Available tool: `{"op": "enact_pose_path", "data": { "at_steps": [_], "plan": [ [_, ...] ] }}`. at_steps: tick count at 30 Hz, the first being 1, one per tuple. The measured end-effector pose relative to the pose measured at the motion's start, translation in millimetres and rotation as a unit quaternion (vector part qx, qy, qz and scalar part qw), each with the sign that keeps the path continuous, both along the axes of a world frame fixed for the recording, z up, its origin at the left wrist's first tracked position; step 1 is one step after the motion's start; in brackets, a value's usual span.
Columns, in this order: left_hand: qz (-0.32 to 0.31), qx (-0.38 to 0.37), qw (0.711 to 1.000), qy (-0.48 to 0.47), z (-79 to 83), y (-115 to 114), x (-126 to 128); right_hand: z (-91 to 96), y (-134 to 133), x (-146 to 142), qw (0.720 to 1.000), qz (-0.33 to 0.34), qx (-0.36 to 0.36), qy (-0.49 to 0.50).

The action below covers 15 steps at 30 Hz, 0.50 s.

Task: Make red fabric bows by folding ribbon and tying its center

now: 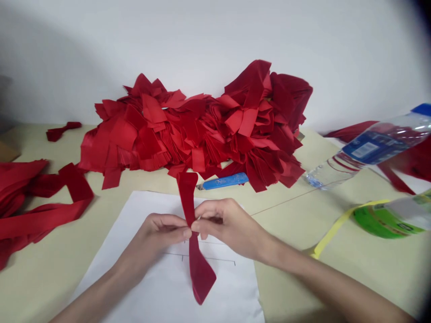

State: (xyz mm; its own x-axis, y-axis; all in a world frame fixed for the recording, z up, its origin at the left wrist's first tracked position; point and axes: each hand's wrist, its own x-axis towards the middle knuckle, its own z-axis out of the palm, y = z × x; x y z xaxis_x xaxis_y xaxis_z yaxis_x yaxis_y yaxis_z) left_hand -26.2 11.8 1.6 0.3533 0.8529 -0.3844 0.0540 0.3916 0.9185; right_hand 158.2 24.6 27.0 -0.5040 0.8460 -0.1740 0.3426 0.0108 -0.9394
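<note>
A short piece of red velvet ribbon (201,273) stands lengthwise in front of me, pinched narrow at its middle so both ends flare out. My left hand (161,233) grips that middle from the left between thumb and index finger. From the right, my right hand (224,222) pinches the same spot, its fingertips touching those of the left. Beneath both hands lies a white paper sheet (134,296) with thin ruled lines. Just beyond the ribbon's far end rests a blue box cutter (225,181), its blade tip showing at the left.
A large heap of red ribbon pieces (188,130) lies against the wall. Long red ribbon (43,215) is bunched at left, near a small pinched piece (63,130). At right are a plastic water bottle (367,146), a green-labelled container (387,220) and a yellow strip (336,231).
</note>
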Motion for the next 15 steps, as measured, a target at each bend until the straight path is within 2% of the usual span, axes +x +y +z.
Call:
{"op": "enact_pose_path", "data": {
  "at_steps": [3, 7, 12, 15],
  "plan": [
    [0.012, -0.069, 0.993, -0.090, -1.7, 3.1, -1.4, 14.6, 10.7, 9.7, 0.998, -0.004, -0.037, 0.057],
    [0.025, -0.106, 0.981, -0.159, -4.5, 4.1, -3.0, 31.4, 18.2, 21.7, 0.998, -0.036, 0.007, 0.055],
    [0.017, -0.096, 0.978, -0.187, -6.3, 1.7, -1.2, 29.9, 10.0, 15.8, 0.999, -0.024, 0.001, 0.043],
    [0.020, -0.100, 0.974, -0.204, -7.0, 1.0, 0.2, 29.6, 0.5, 8.1, 0.997, 0.006, -0.026, 0.079]
  ]
}}
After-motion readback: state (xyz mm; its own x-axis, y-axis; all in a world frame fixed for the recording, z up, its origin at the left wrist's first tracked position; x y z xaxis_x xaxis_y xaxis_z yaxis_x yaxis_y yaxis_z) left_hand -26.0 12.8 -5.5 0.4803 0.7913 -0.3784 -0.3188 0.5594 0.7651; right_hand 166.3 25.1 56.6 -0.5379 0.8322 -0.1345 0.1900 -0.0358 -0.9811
